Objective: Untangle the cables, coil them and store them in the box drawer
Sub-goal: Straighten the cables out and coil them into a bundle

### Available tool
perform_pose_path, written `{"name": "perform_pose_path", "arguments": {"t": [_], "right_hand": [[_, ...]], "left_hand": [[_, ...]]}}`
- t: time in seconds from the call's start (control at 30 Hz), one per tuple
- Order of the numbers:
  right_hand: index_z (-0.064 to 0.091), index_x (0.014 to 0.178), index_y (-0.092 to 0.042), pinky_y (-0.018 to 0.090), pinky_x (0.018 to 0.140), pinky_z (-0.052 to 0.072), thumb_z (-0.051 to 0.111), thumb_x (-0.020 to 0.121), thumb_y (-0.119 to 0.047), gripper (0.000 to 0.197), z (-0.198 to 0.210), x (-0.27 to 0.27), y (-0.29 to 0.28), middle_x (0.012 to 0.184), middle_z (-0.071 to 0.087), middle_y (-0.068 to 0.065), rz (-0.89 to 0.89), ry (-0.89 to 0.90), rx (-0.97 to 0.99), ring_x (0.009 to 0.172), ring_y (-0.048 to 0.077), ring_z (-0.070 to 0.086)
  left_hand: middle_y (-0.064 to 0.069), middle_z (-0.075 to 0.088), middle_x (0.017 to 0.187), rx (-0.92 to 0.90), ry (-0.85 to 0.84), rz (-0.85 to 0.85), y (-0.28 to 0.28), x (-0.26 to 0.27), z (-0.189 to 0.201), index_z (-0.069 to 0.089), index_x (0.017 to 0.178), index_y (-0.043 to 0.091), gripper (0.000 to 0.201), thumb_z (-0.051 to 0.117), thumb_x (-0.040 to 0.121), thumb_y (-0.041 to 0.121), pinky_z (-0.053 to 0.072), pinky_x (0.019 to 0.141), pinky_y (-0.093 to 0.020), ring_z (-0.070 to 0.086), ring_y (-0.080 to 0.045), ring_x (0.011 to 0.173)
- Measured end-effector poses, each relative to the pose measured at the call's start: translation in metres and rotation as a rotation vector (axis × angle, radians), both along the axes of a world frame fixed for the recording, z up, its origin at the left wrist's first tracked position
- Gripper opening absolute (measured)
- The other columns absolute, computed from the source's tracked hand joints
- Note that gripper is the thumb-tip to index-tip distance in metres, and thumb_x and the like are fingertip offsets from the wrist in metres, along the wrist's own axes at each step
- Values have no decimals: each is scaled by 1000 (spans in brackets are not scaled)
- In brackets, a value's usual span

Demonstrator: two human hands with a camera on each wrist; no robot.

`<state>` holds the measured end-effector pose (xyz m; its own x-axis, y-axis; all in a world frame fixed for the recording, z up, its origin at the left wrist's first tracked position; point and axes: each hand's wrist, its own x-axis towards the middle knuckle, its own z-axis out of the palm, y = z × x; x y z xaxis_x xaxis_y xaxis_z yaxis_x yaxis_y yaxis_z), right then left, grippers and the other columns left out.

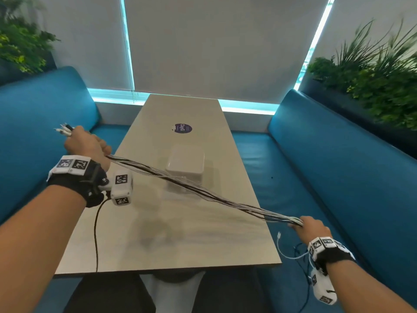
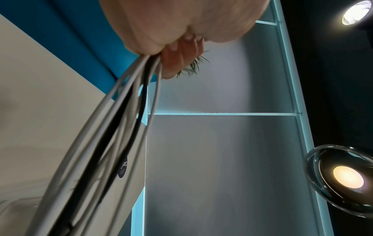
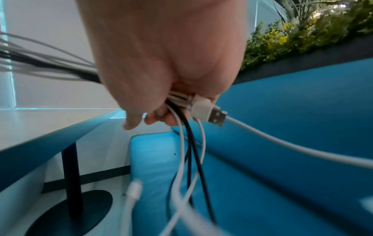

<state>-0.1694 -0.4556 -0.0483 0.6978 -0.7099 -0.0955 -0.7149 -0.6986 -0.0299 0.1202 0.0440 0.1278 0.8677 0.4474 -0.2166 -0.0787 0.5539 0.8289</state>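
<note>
A bundle of several white and black cables (image 1: 198,190) stretches taut above the table from upper left to lower right. My left hand (image 1: 86,143) grips one end, raised past the table's left edge, with plug tips (image 1: 64,129) sticking out behind the fist. The same strands (image 2: 129,102) run down from its curled fingers (image 2: 177,52). My right hand (image 1: 312,227) grips the other end off the table's right edge. A white USB plug (image 3: 210,111) and loose cable tails (image 3: 191,151) hang below that fist. The white box drawer (image 1: 186,162) sits mid-table, under the bundle.
The beige table (image 1: 180,245) carries a round purple sticker (image 1: 183,128) beyond the box. Blue benches (image 1: 327,166) flank both sides, with plants (image 1: 372,82) behind them. The table's black pedestal leg (image 3: 70,175) stands below. A black wrist-camera lead (image 1: 96,233) drapes over the table's near edge.
</note>
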Motion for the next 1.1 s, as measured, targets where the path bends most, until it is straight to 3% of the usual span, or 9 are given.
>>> {"name": "perform_pose_path", "arguments": {"t": [0.1,0.2,0.37,0.5,0.63,0.8,0.97,1.03,1.1], "right_hand": [[54,85,-25,33,80,47,59,83,-65,40,-6,10,14,79,62,-6,-13,10,155,79,19,60],[48,104,-25,31,73,48,63,81,-46,35,-4,24,30,93,64,-2,83,106,312,85,18,63],[29,150,-27,33,103,44,64,81,-35,78,19,49,47,149,44,3,163,78,464,128,21,51],[36,147,-27,31,110,34,67,84,-37,71,55,73,96,147,41,-5,365,-202,488,134,16,41],[31,151,-30,25,109,30,62,86,-60,78,87,96,162,145,44,-17,611,-274,526,134,7,41],[42,147,-30,26,108,28,47,97,-42,51,118,126,229,147,48,-8,795,-299,681,136,12,42],[51,138,-34,35,108,33,31,86,-80,73,134,140,287,142,54,-6,957,-139,642,127,15,49],[53,135,-30,38,103,41,41,77,-87,82,130,144,299,135,60,-3,993,15,518,119,19,55],[56,126,-21,41,97,48,60,78,-73,70,121,147,307,123,66,0,1024,113,389,108,22,61]], "left_hand": [[6,25,48,-11,-12,-50,-11,-6,-5,33,66,22,27,41,92,22,18,42,-19,19,-12,39],[6,24,45,12,-25,-91,-27,-16,-10,31,65,23,29,41,92,22,17,43,-18,18,-13,38],[8,25,44,18,-39,-141,-36,-27,-13,32,66,24,29,42,93,22,18,41,-16,19,-11,37],[8,27,45,26,-44,-187,-48,-39,-15,34,66,24,30,43,94,23,19,40,-16,20,-9,35],[9,28,47,26,-54,-277,-61,-54,-20,35,65,26,33,43,97,25,18,39,-17,20,-9,36],[8,28,48,74,-73,-361,-71,-76,-28,36,66,24,36,43,102,30,19,39,-17,21,-9,37],[7,29,47,142,-67,-394,-75,-89,-44,38,66,22,37,44,102,29,19,42,-21,22,-10,38],[7,28,48,159,-64,-415,-74,-92,-49,38,65,22,38,45,102,30,19,43,-22,21,-10,39],[7,28,49,168,-72,-442,-73,-95,-51,38,65,23,38,45,102,31,18,43,-22,20,-10,40]]}}
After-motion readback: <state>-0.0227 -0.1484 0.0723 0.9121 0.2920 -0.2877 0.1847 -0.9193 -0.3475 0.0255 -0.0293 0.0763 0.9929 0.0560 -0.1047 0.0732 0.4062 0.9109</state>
